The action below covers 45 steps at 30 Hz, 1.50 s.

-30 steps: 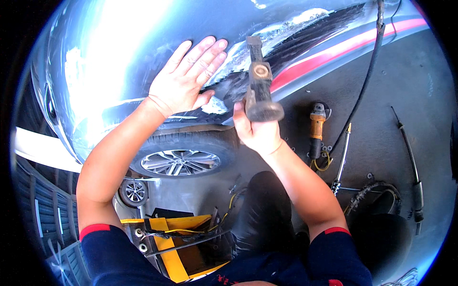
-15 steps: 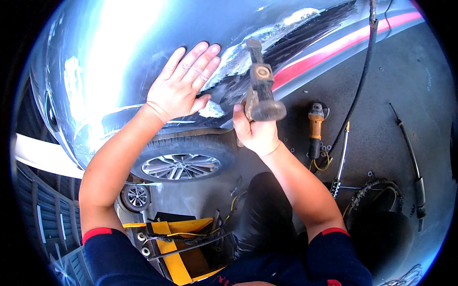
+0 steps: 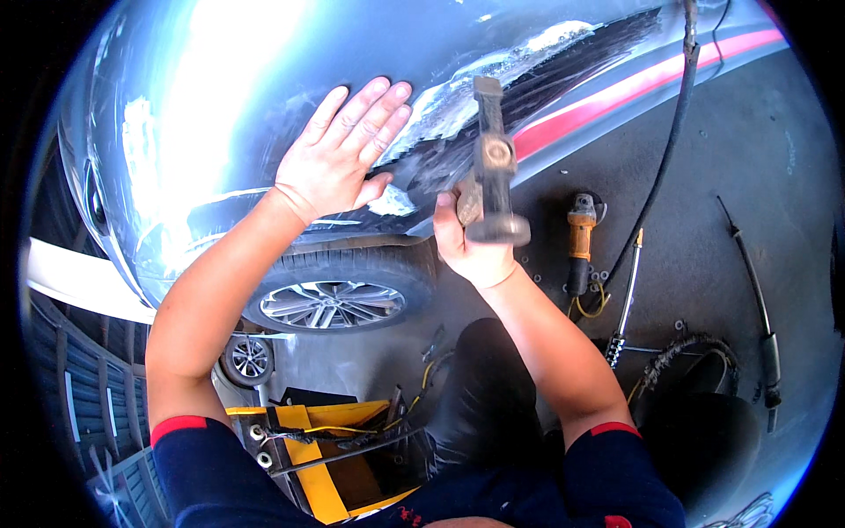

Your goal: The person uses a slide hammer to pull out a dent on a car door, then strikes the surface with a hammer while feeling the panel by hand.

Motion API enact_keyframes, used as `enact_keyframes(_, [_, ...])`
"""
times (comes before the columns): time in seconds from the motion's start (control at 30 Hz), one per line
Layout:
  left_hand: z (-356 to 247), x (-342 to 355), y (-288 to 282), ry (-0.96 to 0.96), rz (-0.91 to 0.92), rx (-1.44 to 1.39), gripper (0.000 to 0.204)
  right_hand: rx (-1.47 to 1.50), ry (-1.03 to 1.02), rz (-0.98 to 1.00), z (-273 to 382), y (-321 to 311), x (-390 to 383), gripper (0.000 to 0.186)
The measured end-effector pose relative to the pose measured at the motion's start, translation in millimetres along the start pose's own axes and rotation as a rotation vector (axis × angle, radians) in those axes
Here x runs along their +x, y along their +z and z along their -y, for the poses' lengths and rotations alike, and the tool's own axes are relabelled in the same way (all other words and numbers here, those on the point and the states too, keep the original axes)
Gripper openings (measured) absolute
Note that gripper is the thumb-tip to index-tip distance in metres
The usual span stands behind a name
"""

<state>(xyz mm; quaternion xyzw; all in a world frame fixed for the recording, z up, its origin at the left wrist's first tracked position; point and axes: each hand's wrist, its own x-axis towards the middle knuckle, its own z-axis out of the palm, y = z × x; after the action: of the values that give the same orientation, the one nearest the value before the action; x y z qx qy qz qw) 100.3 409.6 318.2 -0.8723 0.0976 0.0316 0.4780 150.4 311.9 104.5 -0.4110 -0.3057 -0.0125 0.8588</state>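
My left hand (image 3: 339,157) lies flat with its fingers spread on the dark car body panel (image 3: 290,114), above the wheel arch. Beside its fingertips, a long scraped, whitish patch (image 3: 480,84) runs up toward the right, with a smaller pale patch (image 3: 393,201) below the thumb. My right hand (image 3: 475,246) is closed round the handle of a body hammer (image 3: 498,154). The hammer's dark metal head stands in front of the panel, its round face nearest me and slightly blurred. Most of the handle is hidden by the head and my fingers.
Under the panel is the car's wheel (image 3: 334,304). On the floor to the right lie an orange angle grinder (image 3: 581,242), a metal rod tool (image 3: 627,290) and another long tool (image 3: 755,290). A black cable (image 3: 673,141) hangs down there. A yellow cart (image 3: 321,466) stands near me, lower left.
The hammer in my right hand has shifted slightly right, and its head has turned a little more upright. My left hand stays on the panel, nearly unmoved.
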Motion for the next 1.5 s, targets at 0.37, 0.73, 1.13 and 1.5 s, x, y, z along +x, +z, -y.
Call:
enact_keyframes(0.37, [-0.8, -2.2, -0.8, 0.0, 0.0, -0.005, 0.088, -0.129, 0.076, 0.083, -0.2, -7.5, 6.7, 0.03])
enact_keyframes(0.73, [-1.7, -1.6, -2.7, 0.014, -0.011, -0.002, 0.085, -0.107, 0.062, 0.08, 4.4, -11.9, -3.9, 0.019])
enact_keyframes(1.13, [-27.1, 145.2, -31.4, -0.147, -0.389, -0.064, 0.08, 0.259, 0.34, -0.141, 3.1, -59.0, -53.0, 0.021])
enact_keyframes(1.5, [-86.8, 109.3, 13.9, -0.193, -0.359, -0.121, 0.08, 0.166, 0.489, -0.143, 4.5, -110.0, -88.7, 0.021])
